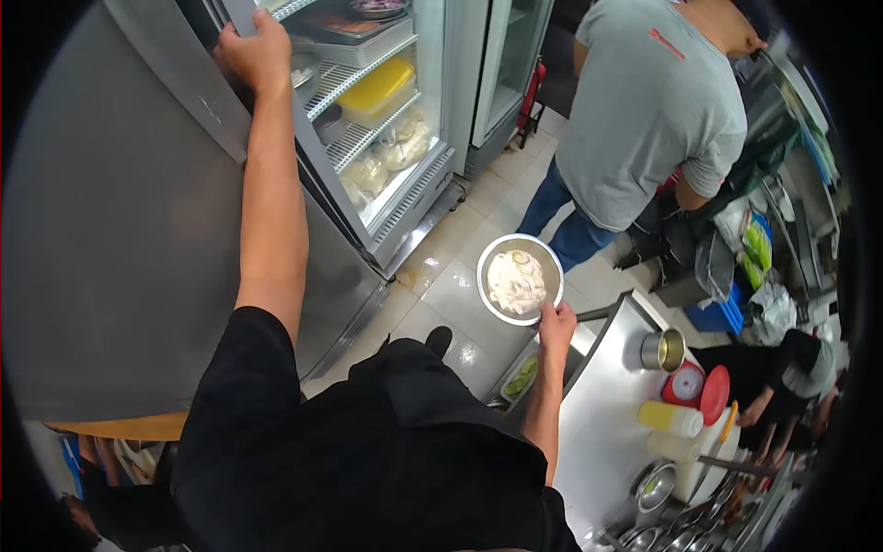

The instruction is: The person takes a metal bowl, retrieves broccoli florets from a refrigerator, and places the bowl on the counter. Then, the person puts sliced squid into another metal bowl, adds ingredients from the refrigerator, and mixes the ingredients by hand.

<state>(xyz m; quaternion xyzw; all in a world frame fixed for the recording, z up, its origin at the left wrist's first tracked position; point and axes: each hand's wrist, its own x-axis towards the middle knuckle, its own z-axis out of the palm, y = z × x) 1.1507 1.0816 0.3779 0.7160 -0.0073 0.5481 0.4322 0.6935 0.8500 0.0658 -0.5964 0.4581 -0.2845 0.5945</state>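
Note:
My right hand (556, 328) pinches the rim of a round metal bowl (484, 299), holding it out over the floor. Pale, whitish pieces of food (517, 281) lie in the bowl, with a greenish slice near the top. Up at the left, my left hand (259, 53) has its fingers wrapped around the edge of the fridge door (207, 101). Beside that hand stands the fridge (368, 248) with its wire shelves showing. On them are a container with a yellow lid (379, 87), a metal bowl (303, 74) and bags of pale food (405, 140).
A person in a grey shirt (648, 110) stands just beyond the bowl, back turned. To the right, a steel table (589, 432) holds a metal pot (662, 350), a red scale (683, 385) and a yellow-filled bottle (670, 419). Another person (791, 377) is behind it.

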